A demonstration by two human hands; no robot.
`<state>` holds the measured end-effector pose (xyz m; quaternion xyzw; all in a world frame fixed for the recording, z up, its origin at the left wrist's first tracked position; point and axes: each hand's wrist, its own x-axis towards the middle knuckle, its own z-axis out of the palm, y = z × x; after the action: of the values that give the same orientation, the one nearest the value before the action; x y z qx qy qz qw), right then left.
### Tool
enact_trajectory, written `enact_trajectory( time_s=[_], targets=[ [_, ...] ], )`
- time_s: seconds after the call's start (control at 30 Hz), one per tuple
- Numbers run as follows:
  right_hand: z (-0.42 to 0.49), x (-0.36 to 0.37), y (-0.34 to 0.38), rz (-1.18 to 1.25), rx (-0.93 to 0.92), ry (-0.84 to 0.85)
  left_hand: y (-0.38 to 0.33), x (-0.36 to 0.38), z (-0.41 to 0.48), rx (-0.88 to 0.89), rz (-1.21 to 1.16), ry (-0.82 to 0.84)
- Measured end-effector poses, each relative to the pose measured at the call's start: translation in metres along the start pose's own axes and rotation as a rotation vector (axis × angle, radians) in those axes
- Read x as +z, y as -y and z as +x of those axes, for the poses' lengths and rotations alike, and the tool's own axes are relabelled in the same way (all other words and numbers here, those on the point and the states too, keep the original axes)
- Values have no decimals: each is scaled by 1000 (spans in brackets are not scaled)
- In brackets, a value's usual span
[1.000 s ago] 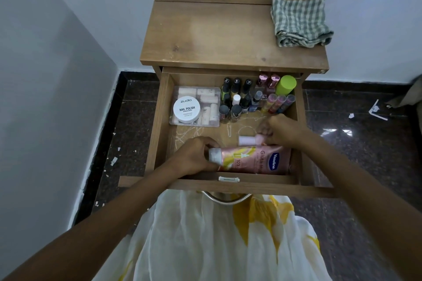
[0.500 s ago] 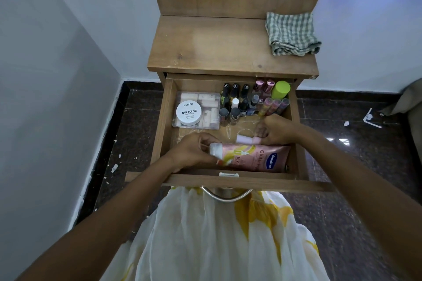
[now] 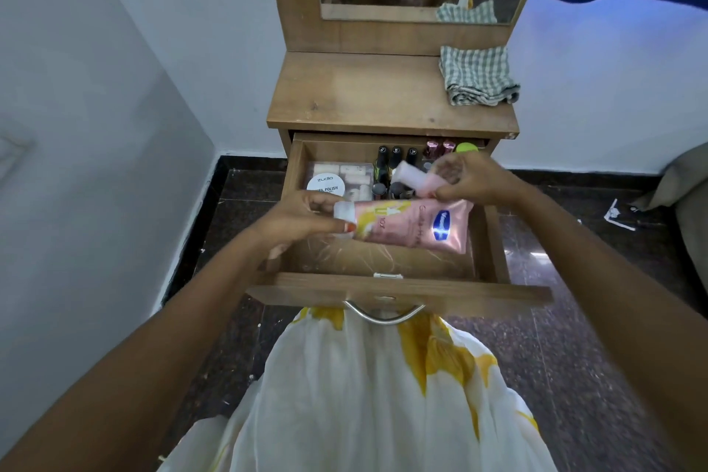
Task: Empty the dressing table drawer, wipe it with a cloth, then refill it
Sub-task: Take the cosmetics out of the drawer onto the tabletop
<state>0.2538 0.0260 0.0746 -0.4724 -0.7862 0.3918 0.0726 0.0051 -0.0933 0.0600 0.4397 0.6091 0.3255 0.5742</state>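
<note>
Aloft, left fingers (image 3: pixel 320 204) gripping pink tube (image 3: pixel 406 225), right fingers (image 3: pixel 456 189) too (seemingly with bottle (image 3: pixel 415 176))

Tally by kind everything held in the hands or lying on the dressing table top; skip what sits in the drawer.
lotion tube: 1, held between the left hand and the right hand
small pink bottle: 1, in the right hand
checked cloth: 1, on the dressing table top
Total: 3

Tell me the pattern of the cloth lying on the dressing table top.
The cloth has a green-grey and white check pattern; it shows best in the head view.
</note>
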Motion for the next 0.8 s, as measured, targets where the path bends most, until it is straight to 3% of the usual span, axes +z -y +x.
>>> enact_trajectory(
  time_s=[0.17, 0.47, 0.8],
  targets=[
    [-3, -23, 25, 167, -66, -287, -21, -22, -13, 11, -130, -58],
    [23, -42, 50, 107, -82, -425, -51, -64, -7, 19, -152, -169],
    [85, -52, 65, -22, -191, -595, -92, -105, 65, 38, -125, -262]
  ],
)
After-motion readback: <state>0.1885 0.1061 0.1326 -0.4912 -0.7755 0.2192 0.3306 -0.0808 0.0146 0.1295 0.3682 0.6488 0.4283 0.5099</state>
